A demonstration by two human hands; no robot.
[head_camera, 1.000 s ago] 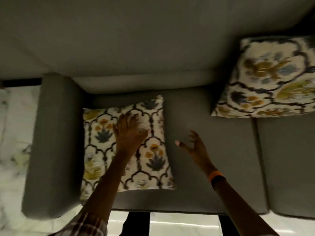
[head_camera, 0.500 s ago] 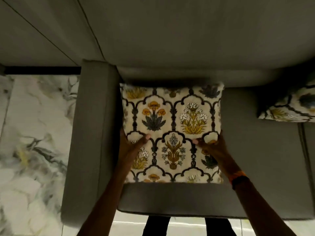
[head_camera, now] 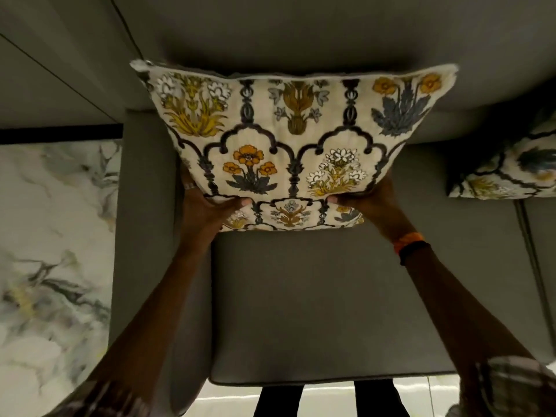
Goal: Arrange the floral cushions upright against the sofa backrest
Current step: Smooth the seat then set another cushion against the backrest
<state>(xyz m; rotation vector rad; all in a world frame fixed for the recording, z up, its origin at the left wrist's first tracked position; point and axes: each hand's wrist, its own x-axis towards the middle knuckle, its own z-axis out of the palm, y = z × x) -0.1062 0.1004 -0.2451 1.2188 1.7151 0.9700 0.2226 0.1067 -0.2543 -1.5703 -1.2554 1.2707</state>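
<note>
A cream floral cushion [head_camera: 288, 139] with yellow, orange and blue flowers in dark arches is lifted off the grey seat, its top edge tilted toward the sofa backrest [head_camera: 301, 31]. My left hand [head_camera: 207, 206] grips its lower left side, thumb on the front and fingers behind. My right hand [head_camera: 370, 203], with an orange band at the wrist, grips the lower right side the same way. A second floral cushion [head_camera: 508, 173] leans at the right edge, only partly in view.
The grey armrest [head_camera: 144, 236] runs down the left beside the seat cushion [head_camera: 331, 296]. A seam [head_camera: 529, 266] divides this seat from another on the right. Marbled floor [head_camera: 51, 251] lies left of the sofa. My legs show below the seat front.
The cushion lay flat on the seat under my left hand. Both hands took its lower sides and lifted it, raising its top edge toward the backrest.
</note>
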